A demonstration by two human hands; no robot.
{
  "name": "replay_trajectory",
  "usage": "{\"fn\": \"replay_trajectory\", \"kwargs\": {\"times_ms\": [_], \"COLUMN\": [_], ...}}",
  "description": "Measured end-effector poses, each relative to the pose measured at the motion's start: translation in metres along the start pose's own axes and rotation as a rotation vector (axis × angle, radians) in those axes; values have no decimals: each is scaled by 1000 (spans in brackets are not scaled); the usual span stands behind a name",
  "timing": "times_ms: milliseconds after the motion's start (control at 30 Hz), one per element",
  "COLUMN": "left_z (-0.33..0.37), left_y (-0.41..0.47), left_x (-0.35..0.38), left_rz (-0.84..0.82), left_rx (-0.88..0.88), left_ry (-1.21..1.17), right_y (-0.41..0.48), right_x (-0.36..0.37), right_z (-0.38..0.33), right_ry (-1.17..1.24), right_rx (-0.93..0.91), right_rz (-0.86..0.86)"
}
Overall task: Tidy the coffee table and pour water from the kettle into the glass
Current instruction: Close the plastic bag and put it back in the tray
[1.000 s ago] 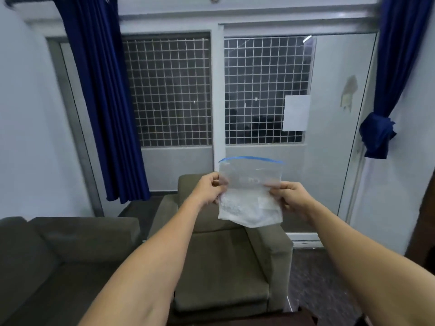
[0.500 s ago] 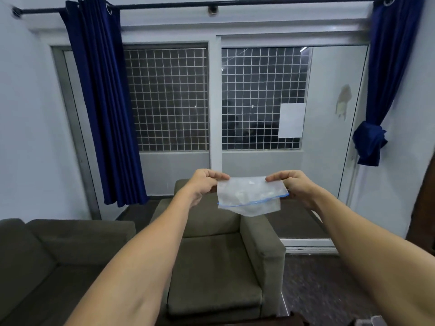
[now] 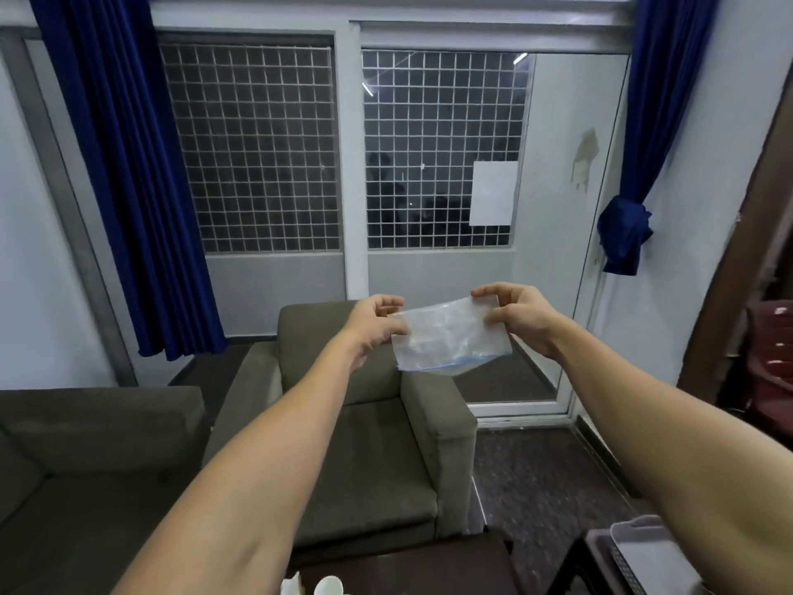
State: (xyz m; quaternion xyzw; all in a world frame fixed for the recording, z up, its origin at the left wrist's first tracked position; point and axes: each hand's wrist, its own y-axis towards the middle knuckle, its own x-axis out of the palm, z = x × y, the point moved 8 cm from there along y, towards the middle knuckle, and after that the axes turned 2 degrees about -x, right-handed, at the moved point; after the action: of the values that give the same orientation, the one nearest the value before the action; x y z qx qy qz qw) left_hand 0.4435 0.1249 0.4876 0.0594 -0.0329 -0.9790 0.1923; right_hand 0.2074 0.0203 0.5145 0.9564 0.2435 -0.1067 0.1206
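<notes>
Quick pass on my feed: both arms reach forward, the hands apart, one thing stretched between them. The left hand [image 3: 372,324] pinches the left edge of a clear plastic zip bag [image 3: 450,337], thumb and fingers curled onto it. The right hand [image 3: 521,317] pinches the bag's upper right corner, fingers curled round it. Both hands are clamped on the bag.

I see the bag up in the air, off the table, touching only the hands. It is tilted and crumpled, with its blue seal strip along the lower edge. I cannot tell if anything is inside. It hangs in front of the backrest of an olive-green fabric armchair [image 3: 356,444].

At the bottom edge is a dark brown table [image 3: 429,564] with two small white objects [image 3: 328,586] on it, cut off by the frame, so I cannot tell what they are. To the right of the table is a pale grey plastic tray [image 3: 656,556], partly behind the right forearm.

On the left, an olive-green sofa [image 3: 86,465] stands just beside the armchair. Behind them is a window with white wire grid [image 3: 257,156], with a white paper sheet [image 3: 493,193] on its right pane. A dark blue curtain [image 3: 128,186] hangs on the left and a knotted dark blue curtain [image 3: 624,238] on the right. Maroon plastic chairs [image 3: 772,358] are at the far right, blurred.
</notes>
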Motion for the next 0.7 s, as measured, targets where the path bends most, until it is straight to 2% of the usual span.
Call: {"fn": "replay_trajectory", "kwargs": {"times_ms": [100, 233, 467, 700], "left_z": [-12, -32, -60, -90], "left_y": [8, 22, 50, 67], "left_x": [14, 39, 104, 173], "left_rz": [5, -30, -105, -143], "left_rx": [-32, -50, 13, 25], "left_ry": [33, 189, 287, 372], "right_y": [-1, -8, -19, -36], "right_x": [-7, -22, -66, -127], "right_z": [-4, 5, 63, 129], "right_ry": [-80, -243, -284, -319], "right_rx": [-52, -48, 154, 273], "right_rz": [54, 200, 305, 421]}}
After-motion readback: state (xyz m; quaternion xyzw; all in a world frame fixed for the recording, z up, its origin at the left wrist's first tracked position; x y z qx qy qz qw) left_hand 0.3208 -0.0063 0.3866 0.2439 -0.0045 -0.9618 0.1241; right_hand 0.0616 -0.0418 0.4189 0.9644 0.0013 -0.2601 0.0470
